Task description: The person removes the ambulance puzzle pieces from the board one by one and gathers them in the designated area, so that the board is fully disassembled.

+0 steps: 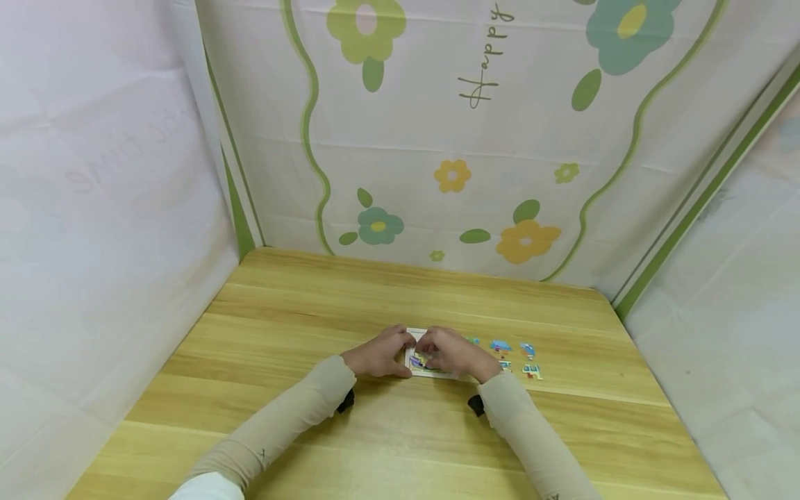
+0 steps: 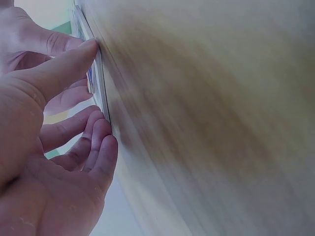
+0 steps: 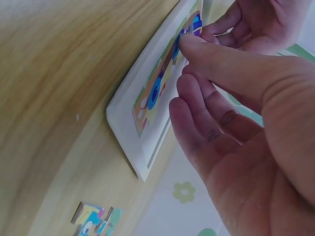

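Observation:
A white-rimmed puzzle board (image 3: 129,129) lies on the wooden table, with a colourful picture partly filled in. My left hand (image 1: 382,353) holds the board's left side, thumb near the close corner and fingers along the edge. Over the board is my right hand (image 1: 455,351); its thumb and forefinger pinch a small puzzle piece (image 3: 197,23) with purple and yellow on it, low against the picture. The other right fingers hang loosely curled beside the board. Both hands hide much of the board in the head view.
Several loose puzzle pieces (image 1: 532,371) lie on the table (image 1: 400,430) just right of the board, in rough rows. A flower-printed cloth (image 1: 400,139) hangs along the table's back edge, and pale cloth walls stand at both sides.

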`<state>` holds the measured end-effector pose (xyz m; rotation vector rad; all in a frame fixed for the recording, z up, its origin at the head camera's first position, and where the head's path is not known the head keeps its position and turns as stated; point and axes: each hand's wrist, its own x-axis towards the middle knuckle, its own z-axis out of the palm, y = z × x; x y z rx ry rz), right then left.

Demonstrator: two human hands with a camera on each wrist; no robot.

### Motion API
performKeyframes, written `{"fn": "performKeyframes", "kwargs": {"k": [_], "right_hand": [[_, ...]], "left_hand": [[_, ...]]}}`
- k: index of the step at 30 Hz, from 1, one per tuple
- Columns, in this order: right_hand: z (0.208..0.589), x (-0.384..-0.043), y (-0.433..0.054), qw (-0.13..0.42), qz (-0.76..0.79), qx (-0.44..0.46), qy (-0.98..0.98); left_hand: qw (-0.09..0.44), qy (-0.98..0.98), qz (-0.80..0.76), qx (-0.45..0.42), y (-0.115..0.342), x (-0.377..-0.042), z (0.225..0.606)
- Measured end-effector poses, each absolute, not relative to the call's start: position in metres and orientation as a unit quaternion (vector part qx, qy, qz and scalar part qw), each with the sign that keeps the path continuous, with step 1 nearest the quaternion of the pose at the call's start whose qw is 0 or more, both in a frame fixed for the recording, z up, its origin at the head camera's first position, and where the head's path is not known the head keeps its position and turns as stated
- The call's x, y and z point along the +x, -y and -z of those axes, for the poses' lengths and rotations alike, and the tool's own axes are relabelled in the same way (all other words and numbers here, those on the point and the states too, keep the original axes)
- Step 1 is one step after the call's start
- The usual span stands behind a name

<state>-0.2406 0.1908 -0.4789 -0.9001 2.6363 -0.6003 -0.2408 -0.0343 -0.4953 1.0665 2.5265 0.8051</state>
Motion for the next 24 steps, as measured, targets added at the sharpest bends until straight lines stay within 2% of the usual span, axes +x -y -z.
{"fn": "performKeyframes", "kwargs": {"k": [24], "right_hand": [[0.463,-0.239,-0.188,0.150,0.260,-0.329,-0.895]], "left_hand": [[0.150,-0.874,-0.281,0.367,0.034,-0.243,0.496]]}}
